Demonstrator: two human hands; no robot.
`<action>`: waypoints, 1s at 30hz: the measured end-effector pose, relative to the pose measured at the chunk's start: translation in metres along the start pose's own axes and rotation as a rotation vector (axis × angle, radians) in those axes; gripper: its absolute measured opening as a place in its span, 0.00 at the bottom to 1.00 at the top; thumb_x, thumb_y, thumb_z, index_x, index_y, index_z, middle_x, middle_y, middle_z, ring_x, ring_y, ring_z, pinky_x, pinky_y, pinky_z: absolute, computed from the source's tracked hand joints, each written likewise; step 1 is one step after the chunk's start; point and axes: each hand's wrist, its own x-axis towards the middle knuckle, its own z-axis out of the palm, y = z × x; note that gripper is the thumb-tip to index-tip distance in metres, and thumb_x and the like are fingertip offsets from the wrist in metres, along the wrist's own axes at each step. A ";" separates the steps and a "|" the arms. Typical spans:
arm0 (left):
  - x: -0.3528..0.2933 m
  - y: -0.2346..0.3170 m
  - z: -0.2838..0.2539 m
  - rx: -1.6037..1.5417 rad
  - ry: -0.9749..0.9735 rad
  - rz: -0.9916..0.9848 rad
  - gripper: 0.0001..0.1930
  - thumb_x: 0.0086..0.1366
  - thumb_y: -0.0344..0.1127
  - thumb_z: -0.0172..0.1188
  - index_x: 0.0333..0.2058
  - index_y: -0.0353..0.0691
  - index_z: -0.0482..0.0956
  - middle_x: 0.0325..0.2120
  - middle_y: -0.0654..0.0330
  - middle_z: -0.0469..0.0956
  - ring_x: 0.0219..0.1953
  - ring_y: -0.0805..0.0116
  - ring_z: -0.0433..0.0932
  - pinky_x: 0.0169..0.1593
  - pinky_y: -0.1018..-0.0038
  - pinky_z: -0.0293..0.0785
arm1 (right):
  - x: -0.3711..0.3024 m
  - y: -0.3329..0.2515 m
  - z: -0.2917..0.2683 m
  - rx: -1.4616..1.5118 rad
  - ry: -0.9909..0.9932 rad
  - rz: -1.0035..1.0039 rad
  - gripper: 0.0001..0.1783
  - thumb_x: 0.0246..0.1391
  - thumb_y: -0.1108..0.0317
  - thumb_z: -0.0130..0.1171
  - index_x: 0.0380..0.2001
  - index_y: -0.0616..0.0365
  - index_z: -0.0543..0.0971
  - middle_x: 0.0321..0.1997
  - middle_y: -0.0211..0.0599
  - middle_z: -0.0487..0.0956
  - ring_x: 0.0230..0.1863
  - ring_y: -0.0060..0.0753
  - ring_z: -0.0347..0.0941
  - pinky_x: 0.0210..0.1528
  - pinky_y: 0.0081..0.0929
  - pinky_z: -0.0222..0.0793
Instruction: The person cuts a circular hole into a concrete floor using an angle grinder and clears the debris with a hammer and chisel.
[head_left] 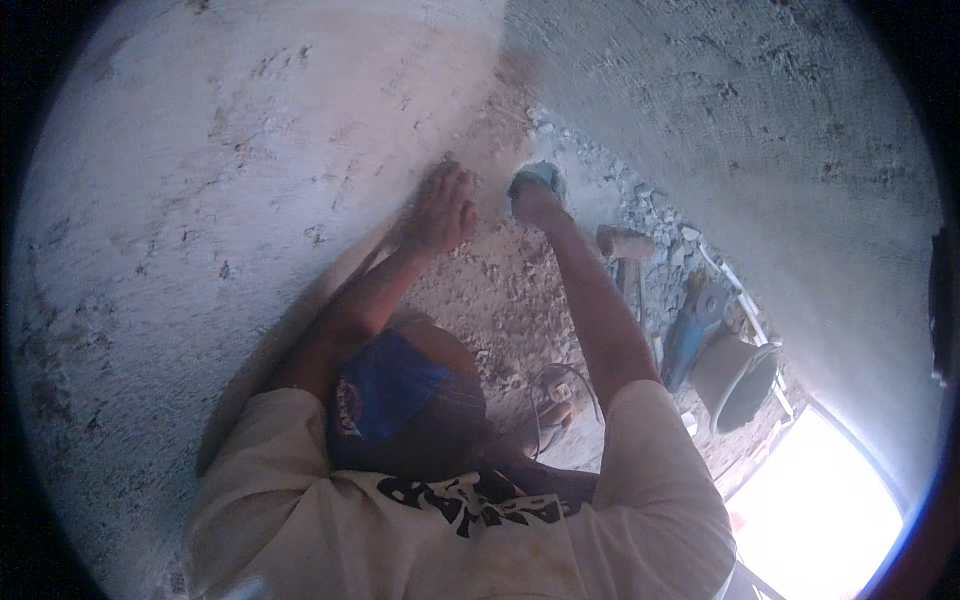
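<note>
My left hand [441,212] is raised against the pale, rough wall [200,200], fingers curled; whatever they may hold is hidden. At the foot of the walls, my right hand [538,204] reaches down with its fingers closed at a blue-grey, rounded thing [545,172], dark on one side, whose kind I cannot make out. Crumbled earth and rubble [500,300] lie beneath and between both hands. My bent knee [430,350] in blue shorts [390,385] is below my left forearm.
Right of my right arm lie a club hammer [625,243], a blue angle grinder [695,325], a bucket [735,380] and a white pipe [740,285]. A thin cable [540,400] loops near my foot. Another wall [760,150] rises at right; a bright opening [820,505] is lower right.
</note>
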 end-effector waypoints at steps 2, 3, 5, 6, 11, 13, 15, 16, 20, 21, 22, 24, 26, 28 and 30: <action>0.014 0.009 0.004 -0.023 -0.014 0.040 0.27 0.63 0.40 0.51 0.57 0.28 0.63 0.60 0.39 0.60 0.63 0.39 0.57 0.64 0.49 0.57 | 0.006 0.034 -0.014 0.005 0.016 -0.052 0.15 0.53 0.66 0.48 0.40 0.62 0.78 0.44 0.57 0.77 0.46 0.53 0.76 0.51 0.44 0.70; 0.019 0.012 0.006 -0.027 -0.023 0.054 0.28 0.63 0.40 0.51 0.57 0.28 0.63 0.60 0.39 0.60 0.63 0.39 0.58 0.64 0.49 0.57 | 0.005 0.042 -0.023 -0.127 -0.113 -0.105 0.16 0.54 0.64 0.50 0.41 0.62 0.78 0.43 0.56 0.78 0.46 0.53 0.76 0.50 0.44 0.71; 0.012 0.004 0.003 -0.016 -0.021 0.039 0.28 0.63 0.40 0.52 0.57 0.28 0.63 0.59 0.39 0.60 0.62 0.39 0.58 0.64 0.49 0.57 | 0.013 0.007 -0.059 -0.359 -0.397 -0.269 0.19 0.56 0.59 0.53 0.42 0.63 0.78 0.42 0.54 0.79 0.45 0.52 0.77 0.50 0.45 0.71; 0.006 0.001 0.001 -0.014 -0.019 0.029 0.28 0.63 0.40 0.52 0.57 0.28 0.63 0.59 0.39 0.60 0.62 0.39 0.59 0.63 0.48 0.57 | 0.003 -0.010 -0.072 -0.108 -0.359 -0.226 0.17 0.54 0.61 0.55 0.40 0.64 0.79 0.41 0.53 0.80 0.44 0.50 0.77 0.49 0.44 0.71; 0.006 0.003 0.006 -0.002 -0.015 0.037 0.28 0.62 0.40 0.53 0.57 0.28 0.63 0.59 0.38 0.60 0.61 0.39 0.60 0.63 0.48 0.58 | -0.143 -0.064 -0.140 0.005 -0.518 -0.222 0.23 0.61 0.49 0.53 0.48 0.55 0.79 0.47 0.41 0.81 0.47 0.40 0.78 0.49 0.36 0.73; 0.005 0.003 0.004 0.025 0.019 0.070 0.29 0.62 0.40 0.54 0.57 0.28 0.63 0.59 0.38 0.60 0.61 0.39 0.60 0.62 0.48 0.58 | -0.198 -0.032 -0.141 0.263 -0.579 -0.293 0.22 0.61 0.51 0.53 0.48 0.56 0.78 0.47 0.40 0.81 0.47 0.41 0.78 0.50 0.37 0.73; 0.002 0.000 0.011 0.030 0.060 0.072 0.29 0.62 0.40 0.55 0.57 0.28 0.64 0.59 0.38 0.60 0.61 0.39 0.60 0.63 0.48 0.58 | -0.231 0.005 -0.160 0.260 -0.454 0.049 0.20 0.60 0.55 0.55 0.48 0.59 0.77 0.46 0.42 0.80 0.46 0.44 0.78 0.49 0.39 0.73; 0.000 0.003 0.011 0.008 0.058 0.073 0.28 0.61 0.40 0.55 0.57 0.28 0.64 0.59 0.38 0.60 0.61 0.39 0.60 0.62 0.48 0.58 | -0.246 0.028 -0.155 0.102 -0.309 0.185 0.20 0.59 0.57 0.56 0.48 0.60 0.76 0.45 0.44 0.80 0.46 0.47 0.77 0.48 0.40 0.73; 0.002 0.004 0.003 -0.005 0.065 0.086 0.28 0.61 0.40 0.55 0.56 0.29 0.65 0.59 0.39 0.61 0.61 0.38 0.61 0.62 0.47 0.58 | -0.306 0.088 -0.121 -0.235 0.063 0.380 0.21 0.57 0.60 0.55 0.49 0.61 0.73 0.42 0.50 0.78 0.45 0.54 0.76 0.48 0.44 0.72; 0.006 0.005 0.007 -0.004 0.065 0.103 0.28 0.61 0.40 0.55 0.56 0.29 0.66 0.59 0.39 0.61 0.61 0.38 0.61 0.62 0.48 0.58 | -0.319 0.119 -0.087 -0.284 0.129 0.233 0.22 0.57 0.59 0.55 0.50 0.61 0.72 0.42 0.51 0.77 0.44 0.56 0.75 0.48 0.45 0.71; 0.006 0.004 0.006 0.002 0.072 0.111 0.28 0.60 0.40 0.56 0.56 0.29 0.66 0.59 0.38 0.61 0.61 0.38 0.61 0.62 0.48 0.58 | -0.323 0.119 -0.073 -0.323 0.191 0.077 0.23 0.57 0.58 0.54 0.51 0.60 0.71 0.42 0.53 0.76 0.44 0.58 0.74 0.49 0.47 0.70; 0.006 0.004 0.007 0.009 0.085 0.128 0.28 0.60 0.40 0.56 0.56 0.29 0.66 0.59 0.38 0.62 0.61 0.38 0.61 0.62 0.48 0.59 | -0.325 0.128 -0.063 -0.163 0.149 0.325 0.24 0.58 0.56 0.52 0.53 0.59 0.70 0.43 0.51 0.75 0.44 0.58 0.74 0.50 0.48 0.69; -0.001 -0.006 0.010 0.026 0.086 0.119 0.28 0.59 0.40 0.57 0.55 0.30 0.67 0.58 0.40 0.63 0.60 0.39 0.63 0.61 0.49 0.60 | -0.323 0.111 -0.067 -0.113 0.191 0.482 0.25 0.58 0.55 0.51 0.54 0.57 0.69 0.45 0.51 0.75 0.45 0.58 0.73 0.50 0.49 0.69; -0.004 -0.011 0.003 0.041 0.064 0.076 0.27 0.59 0.40 0.57 0.54 0.31 0.67 0.56 0.41 0.65 0.58 0.40 0.64 0.60 0.50 0.61 | -0.321 0.067 -0.093 -0.186 0.336 0.567 0.25 0.58 0.55 0.51 0.56 0.55 0.68 0.48 0.51 0.74 0.47 0.57 0.73 0.51 0.48 0.69; 0.017 0.015 0.007 -0.015 0.033 0.036 0.26 0.59 0.40 0.57 0.54 0.31 0.67 0.54 0.43 0.67 0.57 0.41 0.66 0.59 0.51 0.63 | -0.346 0.131 -0.073 -0.408 0.282 0.507 0.26 0.58 0.54 0.51 0.56 0.53 0.68 0.49 0.51 0.75 0.48 0.56 0.73 0.52 0.48 0.69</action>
